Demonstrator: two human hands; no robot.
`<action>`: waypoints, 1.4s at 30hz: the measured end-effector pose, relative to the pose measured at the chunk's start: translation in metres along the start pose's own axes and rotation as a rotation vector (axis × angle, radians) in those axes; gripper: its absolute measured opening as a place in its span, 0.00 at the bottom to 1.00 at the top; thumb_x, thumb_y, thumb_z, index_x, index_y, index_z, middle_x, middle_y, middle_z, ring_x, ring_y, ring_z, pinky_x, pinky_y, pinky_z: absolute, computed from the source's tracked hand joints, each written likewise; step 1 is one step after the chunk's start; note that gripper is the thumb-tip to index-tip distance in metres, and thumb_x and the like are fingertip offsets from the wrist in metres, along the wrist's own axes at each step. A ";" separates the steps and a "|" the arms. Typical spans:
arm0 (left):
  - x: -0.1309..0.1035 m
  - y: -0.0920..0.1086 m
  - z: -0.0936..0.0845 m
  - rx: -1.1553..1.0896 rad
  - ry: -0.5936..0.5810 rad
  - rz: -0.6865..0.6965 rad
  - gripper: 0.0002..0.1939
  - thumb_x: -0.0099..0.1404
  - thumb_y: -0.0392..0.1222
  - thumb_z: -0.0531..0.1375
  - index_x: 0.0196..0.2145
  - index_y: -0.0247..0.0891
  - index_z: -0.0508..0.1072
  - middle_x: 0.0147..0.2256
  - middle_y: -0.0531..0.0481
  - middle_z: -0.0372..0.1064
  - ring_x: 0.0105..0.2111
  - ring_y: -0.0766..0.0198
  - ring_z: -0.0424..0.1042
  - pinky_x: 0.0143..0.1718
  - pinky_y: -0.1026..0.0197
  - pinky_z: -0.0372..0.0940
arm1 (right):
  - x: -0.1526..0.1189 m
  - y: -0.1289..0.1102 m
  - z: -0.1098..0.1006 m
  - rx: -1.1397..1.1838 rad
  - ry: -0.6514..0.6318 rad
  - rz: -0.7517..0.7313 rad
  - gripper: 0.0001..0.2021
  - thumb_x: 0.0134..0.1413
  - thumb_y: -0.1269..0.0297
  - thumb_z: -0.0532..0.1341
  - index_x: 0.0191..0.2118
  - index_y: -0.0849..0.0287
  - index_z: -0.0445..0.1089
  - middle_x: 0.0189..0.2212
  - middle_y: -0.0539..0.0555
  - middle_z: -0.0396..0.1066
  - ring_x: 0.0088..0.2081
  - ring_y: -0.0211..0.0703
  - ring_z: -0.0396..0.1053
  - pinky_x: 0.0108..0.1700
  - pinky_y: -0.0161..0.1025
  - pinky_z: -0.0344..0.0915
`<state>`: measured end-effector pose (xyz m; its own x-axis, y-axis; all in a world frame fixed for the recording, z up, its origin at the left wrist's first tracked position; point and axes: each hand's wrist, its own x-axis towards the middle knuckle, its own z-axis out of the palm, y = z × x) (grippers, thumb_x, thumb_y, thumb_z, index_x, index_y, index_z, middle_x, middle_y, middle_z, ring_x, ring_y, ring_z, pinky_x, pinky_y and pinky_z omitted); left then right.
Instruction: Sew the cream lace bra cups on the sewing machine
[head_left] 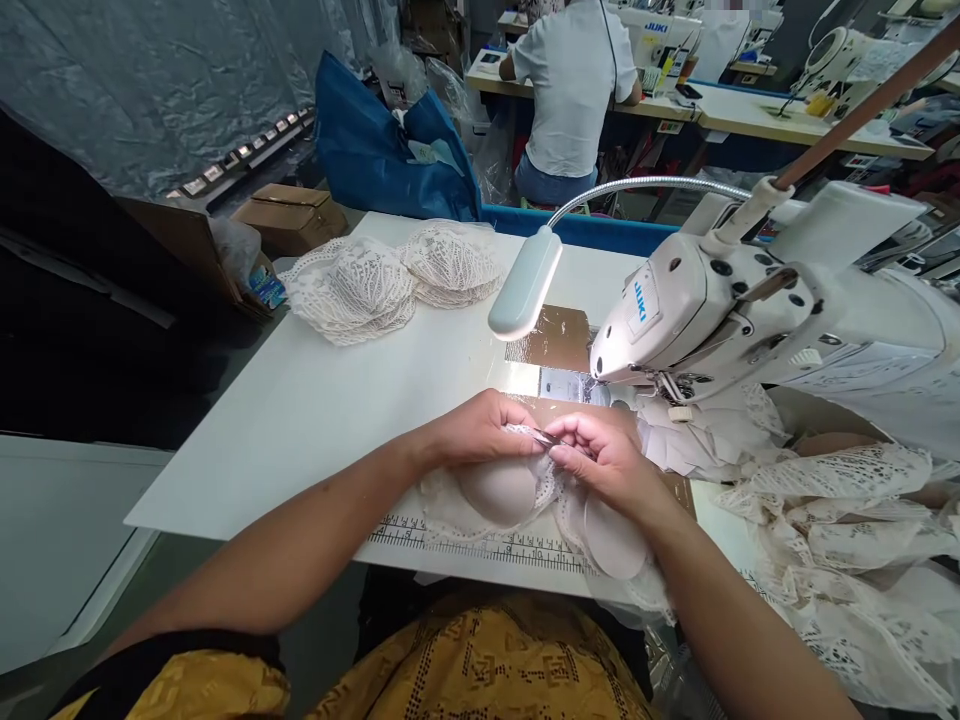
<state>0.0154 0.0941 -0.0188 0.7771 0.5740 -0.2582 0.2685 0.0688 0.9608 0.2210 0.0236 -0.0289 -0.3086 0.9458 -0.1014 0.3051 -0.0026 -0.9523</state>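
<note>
A white lace bra (pixel 501 495) with smooth padded cups lies in front of me at the table's near edge. My left hand (pixel 484 428) is closed, pinching the lace edge at the top of the left cup between thumb and fingers. Close beside it, my right hand (pixel 611 462) is closed around small metal thread snips (pixel 545 438), mostly covered by the fingers. Their tip points left and meets the lace at my left fingertips. The right cup (pixel 616 540) hangs below my right hand, over the table edge.
A white JUKI sewing machine (pixel 660 300) stands at the right, with a lamp (pixel 526 285) over the table (pixel 300 420). Stacked lace cups (pixel 352 290) lie at the back left. More lace pieces (pixel 862 540) pile up at the right. Beyond, a person (pixel 574 90) sits at another bench.
</note>
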 end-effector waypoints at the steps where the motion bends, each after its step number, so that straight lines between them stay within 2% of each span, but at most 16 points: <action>1: 0.000 0.000 0.000 0.007 0.002 0.001 0.13 0.58 0.47 0.63 0.27 0.32 0.75 0.24 0.54 0.65 0.26 0.69 0.62 0.25 0.67 0.54 | 0.001 -0.001 0.001 -0.012 0.006 -0.007 0.12 0.57 0.57 0.60 0.43 0.57 0.70 0.34 0.52 0.72 0.31 0.39 0.68 0.33 0.37 0.65; 6: 0.001 0.000 0.001 0.055 -0.009 0.017 0.16 0.58 0.48 0.62 0.22 0.32 0.71 0.20 0.56 0.57 0.22 0.71 0.56 0.22 0.68 0.49 | 0.002 -0.002 0.007 -0.077 0.090 -0.052 0.10 0.58 0.58 0.59 0.39 0.57 0.72 0.33 0.53 0.73 0.33 0.40 0.69 0.35 0.39 0.65; 8: 0.001 -0.001 0.002 0.053 -0.017 0.021 0.15 0.59 0.48 0.62 0.23 0.33 0.72 0.21 0.55 0.60 0.23 0.71 0.59 0.23 0.67 0.51 | 0.002 0.001 0.009 -0.080 0.131 -0.043 0.10 0.58 0.57 0.59 0.37 0.57 0.72 0.33 0.53 0.73 0.33 0.41 0.69 0.35 0.39 0.65; 11: 0.002 -0.002 0.003 0.043 -0.020 0.019 0.12 0.60 0.46 0.62 0.28 0.33 0.76 0.27 0.51 0.70 0.29 0.66 0.67 0.29 0.65 0.59 | 0.001 0.005 0.011 0.021 0.171 0.008 0.13 0.56 0.54 0.60 0.41 0.56 0.70 0.31 0.51 0.71 0.31 0.40 0.68 0.33 0.38 0.65; 14: 0.000 -0.002 -0.003 0.073 -0.073 0.028 0.12 0.61 0.46 0.61 0.36 0.34 0.77 0.35 0.47 0.73 0.35 0.61 0.70 0.35 0.63 0.63 | 0.003 0.005 0.012 0.091 0.081 0.086 0.20 0.51 0.54 0.64 0.49 0.55 0.67 0.31 0.50 0.70 0.30 0.40 0.68 0.33 0.38 0.66; 16: -0.005 0.000 -0.012 0.117 -0.155 0.025 0.16 0.58 0.44 0.63 0.43 0.36 0.75 0.40 0.47 0.72 0.39 0.60 0.70 0.37 0.63 0.63 | 0.003 0.001 0.010 -0.004 0.050 0.126 0.17 0.50 0.55 0.64 0.45 0.56 0.70 0.30 0.50 0.70 0.31 0.41 0.68 0.34 0.39 0.65; 18: -0.012 0.001 -0.023 0.170 -0.214 -0.014 0.20 0.56 0.42 0.64 0.47 0.38 0.72 0.39 0.48 0.70 0.37 0.61 0.69 0.35 0.65 0.62 | 0.004 -0.004 0.007 -0.137 0.079 0.140 0.11 0.53 0.56 0.62 0.36 0.58 0.72 0.27 0.51 0.70 0.31 0.42 0.67 0.33 0.39 0.64; 19: -0.015 0.002 -0.028 0.205 -0.204 -0.038 0.21 0.55 0.41 0.64 0.47 0.38 0.71 0.37 0.50 0.69 0.35 0.63 0.68 0.33 0.66 0.61 | 0.003 -0.006 0.005 -0.182 0.079 0.137 0.10 0.54 0.57 0.60 0.33 0.58 0.72 0.27 0.51 0.69 0.30 0.42 0.66 0.33 0.39 0.63; 21: -0.021 0.003 -0.037 0.279 -0.110 -0.062 0.20 0.55 0.40 0.63 0.47 0.37 0.70 0.31 0.53 0.65 0.30 0.66 0.64 0.29 0.67 0.57 | 0.002 -0.010 0.003 -0.201 -0.025 0.123 0.11 0.56 0.57 0.59 0.28 0.58 0.70 0.26 0.50 0.68 0.30 0.41 0.65 0.32 0.38 0.61; 24: -0.024 0.004 -0.040 0.326 0.029 -0.013 0.19 0.57 0.40 0.61 0.47 0.37 0.70 0.33 0.52 0.64 0.32 0.65 0.64 0.31 0.66 0.57 | 0.000 -0.010 0.003 -0.072 -0.184 0.115 0.13 0.59 0.55 0.56 0.30 0.57 0.68 0.27 0.50 0.69 0.31 0.40 0.67 0.34 0.37 0.62; 26: -0.023 0.005 -0.037 0.312 0.037 0.037 0.19 0.58 0.40 0.60 0.48 0.38 0.70 0.35 0.51 0.65 0.34 0.64 0.65 0.33 0.65 0.58 | 0.001 -0.007 0.006 0.030 -0.109 0.138 0.13 0.60 0.53 0.55 0.36 0.57 0.69 0.31 0.52 0.72 0.33 0.41 0.68 0.36 0.38 0.64; 29: -0.021 0.004 -0.028 0.301 0.025 0.105 0.18 0.59 0.40 0.60 0.48 0.39 0.70 0.34 0.51 0.65 0.34 0.64 0.65 0.34 0.64 0.59 | 0.004 -0.002 0.012 0.082 0.036 0.161 0.15 0.56 0.53 0.59 0.44 0.57 0.68 0.37 0.54 0.72 0.33 0.41 0.68 0.35 0.39 0.64; 35: -0.016 0.003 -0.013 0.237 0.078 0.110 0.18 0.60 0.43 0.61 0.47 0.40 0.70 0.33 0.53 0.64 0.32 0.65 0.64 0.34 0.64 0.59 | 0.002 -0.003 0.015 -0.024 0.092 0.094 0.11 0.54 0.54 0.61 0.31 0.57 0.69 0.20 0.46 0.60 0.23 0.36 0.56 0.26 0.35 0.54; 37: -0.013 0.003 -0.010 0.196 0.077 0.092 0.17 0.59 0.45 0.62 0.46 0.40 0.71 0.35 0.52 0.66 0.35 0.64 0.65 0.37 0.63 0.60 | 0.001 -0.005 0.015 -0.023 0.121 0.081 0.11 0.54 0.55 0.61 0.32 0.57 0.70 0.21 0.47 0.62 0.24 0.36 0.57 0.26 0.36 0.55; 40: -0.010 0.002 -0.007 0.126 0.015 0.067 0.14 0.61 0.47 0.62 0.42 0.38 0.73 0.40 0.50 0.69 0.41 0.60 0.67 0.40 0.62 0.61 | -0.001 -0.007 0.015 -0.009 0.129 0.068 0.11 0.55 0.56 0.60 0.36 0.58 0.72 0.28 0.51 0.71 0.29 0.40 0.65 0.32 0.38 0.62; 42: -0.008 0.001 -0.006 0.097 -0.034 0.043 0.14 0.62 0.49 0.61 0.38 0.35 0.74 0.36 0.49 0.71 0.38 0.60 0.68 0.37 0.62 0.61 | -0.001 -0.006 0.015 -0.002 0.152 0.041 0.11 0.56 0.56 0.60 0.39 0.58 0.73 0.34 0.53 0.73 0.34 0.43 0.68 0.37 0.40 0.65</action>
<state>0.0060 0.0941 -0.0155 0.8074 0.5467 -0.2219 0.2869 -0.0352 0.9573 0.2057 0.0179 -0.0270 -0.1562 0.9831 -0.0951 0.3167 -0.0413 -0.9476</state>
